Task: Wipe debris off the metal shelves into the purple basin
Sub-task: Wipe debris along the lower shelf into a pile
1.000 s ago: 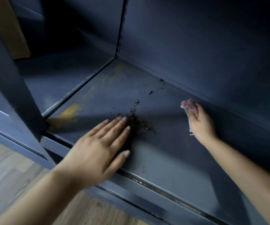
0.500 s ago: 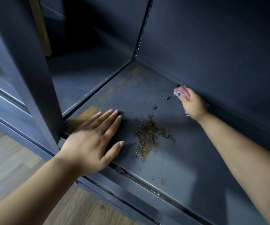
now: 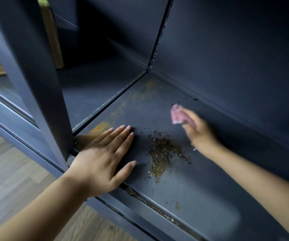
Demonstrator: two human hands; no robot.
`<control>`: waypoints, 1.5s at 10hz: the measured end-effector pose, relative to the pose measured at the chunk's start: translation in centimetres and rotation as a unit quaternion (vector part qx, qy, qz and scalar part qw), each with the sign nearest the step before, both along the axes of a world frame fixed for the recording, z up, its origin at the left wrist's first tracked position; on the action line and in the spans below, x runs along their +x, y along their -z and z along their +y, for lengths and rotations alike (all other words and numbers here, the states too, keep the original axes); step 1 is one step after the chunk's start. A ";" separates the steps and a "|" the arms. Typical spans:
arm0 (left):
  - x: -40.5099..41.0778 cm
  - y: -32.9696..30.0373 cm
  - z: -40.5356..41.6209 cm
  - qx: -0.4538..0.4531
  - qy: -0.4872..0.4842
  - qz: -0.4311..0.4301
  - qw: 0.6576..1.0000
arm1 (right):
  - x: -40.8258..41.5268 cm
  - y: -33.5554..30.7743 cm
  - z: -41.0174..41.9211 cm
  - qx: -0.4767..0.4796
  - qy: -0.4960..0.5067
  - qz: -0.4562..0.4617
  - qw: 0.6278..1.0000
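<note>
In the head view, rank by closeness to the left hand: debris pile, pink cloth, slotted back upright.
From the left hand:
1. Debris pile, just to its right on the shelf.
2. Pink cloth, farther right, gripped by the right hand.
3. Slotted back upright, in the rear corner.

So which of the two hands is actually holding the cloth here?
The right hand, back near the shelf's rear wall, grips the pink cloth. The left hand lies flat and holds nothing.
</note>
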State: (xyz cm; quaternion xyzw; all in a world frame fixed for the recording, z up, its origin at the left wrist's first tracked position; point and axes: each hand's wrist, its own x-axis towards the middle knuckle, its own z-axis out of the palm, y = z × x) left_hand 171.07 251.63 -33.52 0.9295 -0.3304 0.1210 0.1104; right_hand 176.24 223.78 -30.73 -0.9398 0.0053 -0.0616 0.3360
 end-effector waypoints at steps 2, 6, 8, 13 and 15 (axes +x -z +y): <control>0.1 0.2 0.0 0.003 0.002 -0.008 1.000 | 4.6 -0.6 -5.3 0.063 0.161 -0.060 0.983; 0.1 0.6 0.1 0.006 0.003 -0.010 1.000 | 9.3 -0.9 -1.4 -0.007 0.129 -0.006 0.992; 0.0 0.5 0.1 0.003 0.002 -0.009 1.000 | 5.5 -1.2 1.3 0.016 -0.036 0.046 0.998; 0.1 0.6 0.1 -0.004 0.004 -0.007 1.000 | 10.0 -1.2 1.6 -0.044 0.101 0.013 0.994; 0.1 0.4 0.1 -0.001 0.002 -0.017 1.000 | 7.2 -1.1 2.9 -0.093 -0.054 0.054 0.993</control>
